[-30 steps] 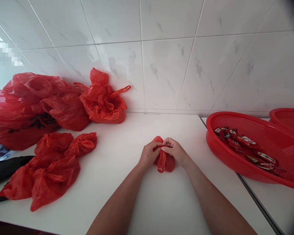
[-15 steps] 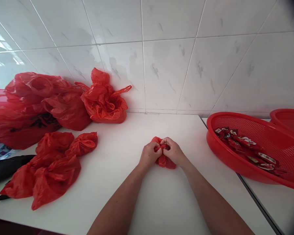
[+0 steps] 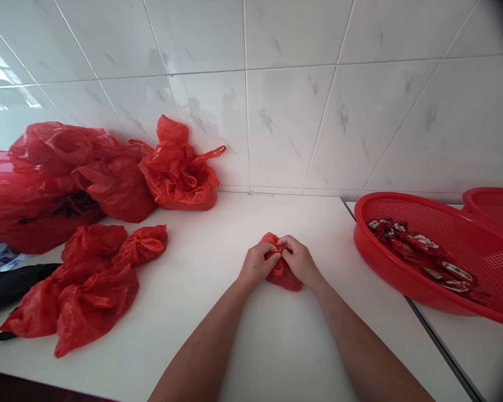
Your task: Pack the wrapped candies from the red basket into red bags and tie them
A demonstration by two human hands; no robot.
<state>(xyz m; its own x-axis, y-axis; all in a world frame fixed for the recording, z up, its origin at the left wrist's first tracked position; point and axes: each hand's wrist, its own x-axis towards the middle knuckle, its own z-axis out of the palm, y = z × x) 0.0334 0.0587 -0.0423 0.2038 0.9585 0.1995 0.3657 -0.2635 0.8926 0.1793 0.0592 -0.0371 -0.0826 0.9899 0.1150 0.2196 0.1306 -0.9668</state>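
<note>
Small bag: it sat on the counter (image 3: 201, 234) at your 12 o'clock; the small bag (image 3: 287, 280) was red, thin and bunched at the top.
Left hand (image 3: 255, 263): your thumb and fingers were pinched together on its gathered top.
Right hand (image 3: 300, 260): pinched the same way, just beside the left, on the same gather.
Handling: it looked light, soft and a little slippery, its film probably easy to tear; the gathered neck seemed the place to grip, not the thin sides.
Inside it: hidden by film and fingers.
Basket (image 3: 388, 273): at 3 o'clock from the small bag, red and perforated, with packets (image 3: 421, 241) lying low on its near left side.
Back basket (image 3: 492, 192): at 2 o'clock, contents not visible.
Bundles (image 3: 96, 301): at 9 o'clock, red film gathered at the tops, contents hidden.
Loose bag (image 3: 184, 202): between 10 and 11 o'clock, crumpled red film filling its mouth.
Big bags (image 3: 126, 192): at 10 o'clock, bulging; what filled them was unclear.
</note>
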